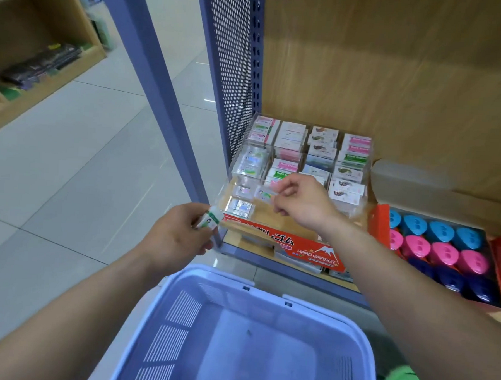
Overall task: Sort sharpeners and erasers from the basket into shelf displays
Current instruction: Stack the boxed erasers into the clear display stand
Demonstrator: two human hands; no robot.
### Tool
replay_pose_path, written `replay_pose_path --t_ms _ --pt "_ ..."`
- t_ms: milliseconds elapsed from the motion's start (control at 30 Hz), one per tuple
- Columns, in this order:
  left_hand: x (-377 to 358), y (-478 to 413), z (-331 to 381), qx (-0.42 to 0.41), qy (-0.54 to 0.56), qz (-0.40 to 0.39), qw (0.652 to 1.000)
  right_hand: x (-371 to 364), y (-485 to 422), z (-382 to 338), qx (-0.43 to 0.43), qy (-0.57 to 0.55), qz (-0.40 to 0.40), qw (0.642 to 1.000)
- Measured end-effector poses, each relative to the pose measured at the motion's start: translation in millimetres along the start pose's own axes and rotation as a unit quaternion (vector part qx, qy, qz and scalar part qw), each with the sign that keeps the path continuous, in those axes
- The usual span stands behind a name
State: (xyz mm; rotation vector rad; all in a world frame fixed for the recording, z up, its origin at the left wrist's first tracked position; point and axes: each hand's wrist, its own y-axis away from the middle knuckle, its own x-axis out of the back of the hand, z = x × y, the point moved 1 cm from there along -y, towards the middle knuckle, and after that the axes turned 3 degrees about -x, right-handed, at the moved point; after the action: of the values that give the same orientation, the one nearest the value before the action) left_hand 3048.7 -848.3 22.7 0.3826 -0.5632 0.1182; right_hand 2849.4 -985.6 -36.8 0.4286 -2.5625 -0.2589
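A clear acrylic display [363, 178] on the shelf holds rows of wrapped erasers in stepped compartments. My right hand [303, 202] reaches over its front rows and pinches a small wrapped eraser [265, 195] above the lower left compartments. My left hand [177, 238] hovers just left of the display and grips a white and green eraser [211, 219]. Below my arms sits the pale blue basket [178, 317]; its visible bottom shows no items.
To the right, an orange box [379, 225] holds blue, pink and dark blue sharpeners. A red "HARD ERASER" carton [313, 251] lies under the display. A blue shelf post [159, 83] and perforated side panel [232, 72] stand left. Tiled floor and a wooden shelf unit [32, 62] lie farther left.
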Motion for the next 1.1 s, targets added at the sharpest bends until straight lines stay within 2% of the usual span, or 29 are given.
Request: replay_pose_path --t_ms 167,233,367,500,600,733,833,900,933,1000,1100 --pt "13 -1 -12 0.027 0.032 0.04 0.998 -52 -34 -14 0.091 0.14 -0.017 0.986" --pt "17 -4 -17 0.024 0.028 0.053 0.998 -63 -40 -15 0.094 0.208 -0.028 0.973" --pt "22 -5 -19 0.028 0.056 0.088 0.994 -60 -46 -14 0.113 0.267 -0.07 0.954" --pt "24 -4 -14 0.035 0.096 0.107 0.989 -59 -49 -17 0.146 0.368 -0.111 0.912" --pt "26 -4 -13 0.037 0.109 0.116 0.987 -61 -52 -18 0.138 0.389 -0.148 0.899" --pt "26 -4 -12 0.04 0.132 0.127 0.982 -55 -43 -21 0.125 0.353 -0.171 0.911" --pt "26 -3 -9 0.037 0.148 0.119 0.981 -45 -18 -28 0.159 0.252 -0.061 0.953" --pt "25 -3 -8 0.036 0.152 0.117 0.981 -41 7 -37 0.164 0.13 -0.029 0.977" --pt "23 -3 -7 0.036 0.152 0.115 0.981 -41 20 -42 0.143 0.051 -0.055 0.987" --pt "19 -4 -7 0.036 0.152 0.107 0.982 -45 42 -50 0.091 -0.079 -0.134 0.984" --pt "13 -3 -6 0.031 0.15 0.095 0.984 -52 50 -51 0.082 -0.109 -0.149 0.979"
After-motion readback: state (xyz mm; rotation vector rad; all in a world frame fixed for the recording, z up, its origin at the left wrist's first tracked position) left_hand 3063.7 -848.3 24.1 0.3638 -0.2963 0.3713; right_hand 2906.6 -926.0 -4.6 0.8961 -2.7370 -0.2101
